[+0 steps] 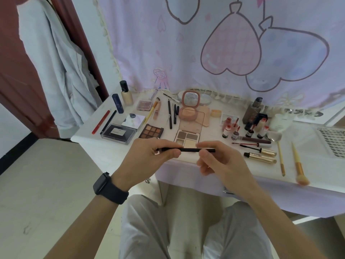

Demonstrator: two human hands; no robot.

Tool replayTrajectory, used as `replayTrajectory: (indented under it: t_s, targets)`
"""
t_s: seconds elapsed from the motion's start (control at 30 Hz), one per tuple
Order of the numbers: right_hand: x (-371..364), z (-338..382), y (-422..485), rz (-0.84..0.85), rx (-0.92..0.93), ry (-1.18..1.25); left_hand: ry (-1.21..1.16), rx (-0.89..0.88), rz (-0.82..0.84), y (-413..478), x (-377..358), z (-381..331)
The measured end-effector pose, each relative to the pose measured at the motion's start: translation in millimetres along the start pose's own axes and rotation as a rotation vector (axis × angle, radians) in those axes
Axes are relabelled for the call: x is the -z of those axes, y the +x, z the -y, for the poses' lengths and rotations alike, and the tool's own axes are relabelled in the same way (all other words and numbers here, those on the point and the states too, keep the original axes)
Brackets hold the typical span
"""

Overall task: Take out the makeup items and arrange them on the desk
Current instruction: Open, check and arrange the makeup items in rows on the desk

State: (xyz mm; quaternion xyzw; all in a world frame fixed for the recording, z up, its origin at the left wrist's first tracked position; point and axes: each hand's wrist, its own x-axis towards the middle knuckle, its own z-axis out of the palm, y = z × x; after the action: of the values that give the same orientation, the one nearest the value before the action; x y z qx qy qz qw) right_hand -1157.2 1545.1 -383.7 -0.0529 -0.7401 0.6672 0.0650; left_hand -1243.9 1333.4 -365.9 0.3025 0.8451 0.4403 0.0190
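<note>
A thin black makeup pencil [188, 150] lies level between both hands, just above the desk's front edge. My left hand [149, 156] pinches its left end and my right hand [218, 157] pinches its right end. Behind it on the white desk [112, 156] lie an open brow palette [187, 140], a dark eyeshadow palette [151, 132], a pink compact with mirror [189, 105], black pencils [170, 116] and two gold mascara tubes [261, 154]. Small lip bottles [235, 129] stand at the right.
Foundation bottle [126, 95] and a blue tube [118, 103] stand at the desk's far left. Two long-handled brushes [296, 165] lie at the right, next to a laptop keyboard [334, 141]. A printed curtain [224, 43] hangs behind. A grey garment [56, 62] hangs at left.
</note>
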Motion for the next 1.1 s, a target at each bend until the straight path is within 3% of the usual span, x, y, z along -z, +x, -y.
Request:
replayTrajectory:
  t_s: [0.23, 0.57, 0.9, 1.0, 1.1]
  targets:
    - [7, 10, 2, 0.031, 0.048, 0.002, -0.057, 0.002, 0.047, 0, 4, -2]
    - [18, 2, 7, -0.022, -0.013, 0.201, -0.131, -0.038, -0.112, -1, 14, -4]
    - [20, -1, 11, 0.023, 0.019, 0.136, 0.199, -0.159, -0.086, 0, 12, 13]
    - [21, 0, 11, 0.03, 0.053, -0.023, 0.258, -0.191, -0.021, 1, 11, 16]
    - [19, 4, 13, 0.118, 0.137, -0.545, 0.388, -0.206, 0.032, 2, 9, 15]
